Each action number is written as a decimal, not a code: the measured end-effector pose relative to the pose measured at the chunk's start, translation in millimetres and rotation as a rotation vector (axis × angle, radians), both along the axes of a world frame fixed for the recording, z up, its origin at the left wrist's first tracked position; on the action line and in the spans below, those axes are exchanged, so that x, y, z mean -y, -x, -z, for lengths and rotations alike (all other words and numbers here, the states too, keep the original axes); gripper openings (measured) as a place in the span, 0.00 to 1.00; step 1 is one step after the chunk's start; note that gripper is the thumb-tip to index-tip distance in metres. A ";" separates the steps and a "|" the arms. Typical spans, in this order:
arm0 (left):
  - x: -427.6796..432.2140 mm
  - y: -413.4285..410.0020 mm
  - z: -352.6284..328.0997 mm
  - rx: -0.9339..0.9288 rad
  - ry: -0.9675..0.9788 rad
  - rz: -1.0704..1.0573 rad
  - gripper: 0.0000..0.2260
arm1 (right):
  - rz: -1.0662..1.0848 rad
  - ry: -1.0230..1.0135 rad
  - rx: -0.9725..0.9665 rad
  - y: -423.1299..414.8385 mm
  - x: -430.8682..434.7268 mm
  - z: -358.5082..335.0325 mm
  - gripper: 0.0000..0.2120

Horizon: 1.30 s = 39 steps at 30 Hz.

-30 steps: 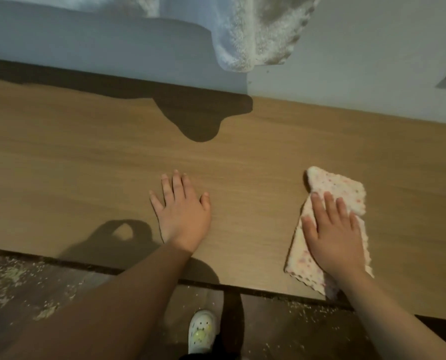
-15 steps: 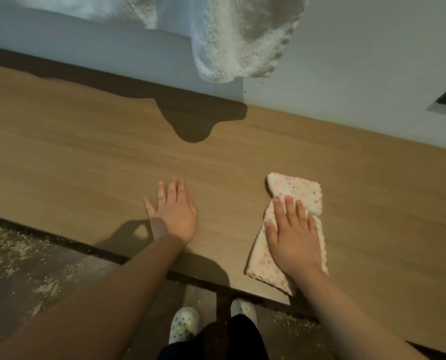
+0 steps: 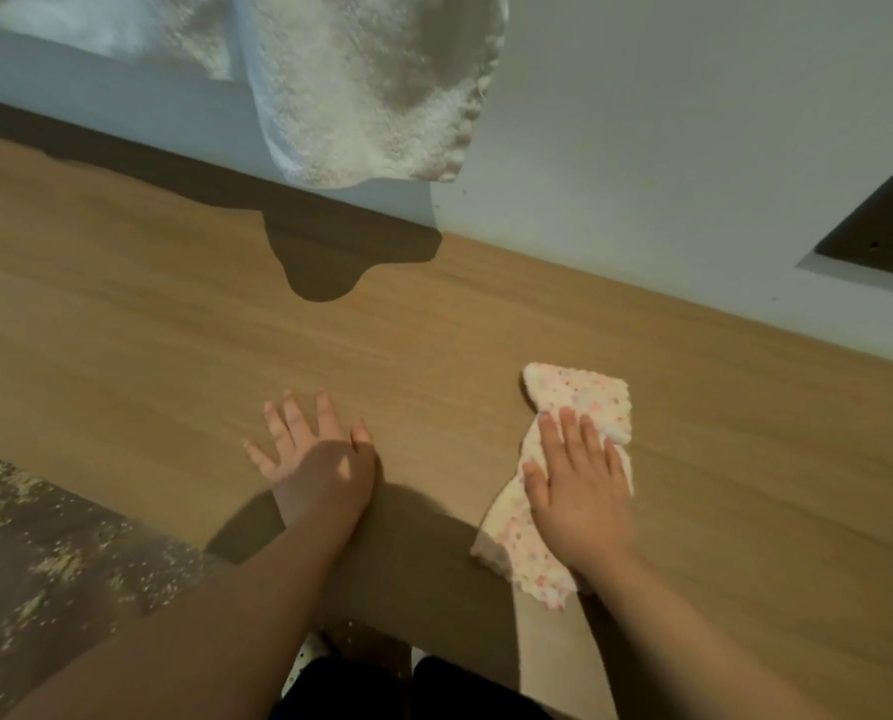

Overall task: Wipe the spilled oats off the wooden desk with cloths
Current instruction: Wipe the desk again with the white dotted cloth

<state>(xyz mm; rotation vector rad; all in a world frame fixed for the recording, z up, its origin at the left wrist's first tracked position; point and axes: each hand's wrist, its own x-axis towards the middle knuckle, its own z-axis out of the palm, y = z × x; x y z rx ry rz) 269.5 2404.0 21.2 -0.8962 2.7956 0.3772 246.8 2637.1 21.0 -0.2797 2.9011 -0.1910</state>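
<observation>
My right hand (image 3: 582, 491) lies flat with straight fingers on a pink-speckled white cloth (image 3: 584, 394), pressing it against the wooden desk (image 3: 174, 330) near the front edge. The cloth sticks out beyond my fingertips and below my wrist. To its left, my left hand (image 3: 314, 459) rests palm down on the bare desk with fingers spread, holding nothing. No oats show on the desk top. Spilled oats (image 3: 54, 563) lie scattered over the dark floor at the lower left.
A fluffy white towel (image 3: 371, 85) hangs against the grey wall (image 3: 667, 148) above the desk's back edge and casts a shadow on the wood. A dark wall plate (image 3: 875, 226) sits at the right. My shoes show under the desk's front edge.
Both hands have slid toward the desk's front edge, the right one dragging the cloth along with it. The view has shifted closer and tilted.
</observation>
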 end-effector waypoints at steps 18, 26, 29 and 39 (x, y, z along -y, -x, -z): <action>-5.7 4.7 2.3 -0.055 0.049 -0.074 0.24 | 0.076 0.041 -0.067 188.9 -5.2 6.7 0.26; -5.8 6.3 3.0 -0.061 0.066 -0.096 0.25 | -0.506 0.021 -0.116 174.1 19.8 2.4 0.24; -5.2 5.4 3.3 -0.055 0.065 -0.095 0.25 | -0.223 0.047 -0.173 215.5 9.5 11.4 0.27; -6.0 3.8 4.9 -0.088 0.071 -0.095 0.25 | -0.434 0.187 -0.197 196.5 77.8 5.1 0.20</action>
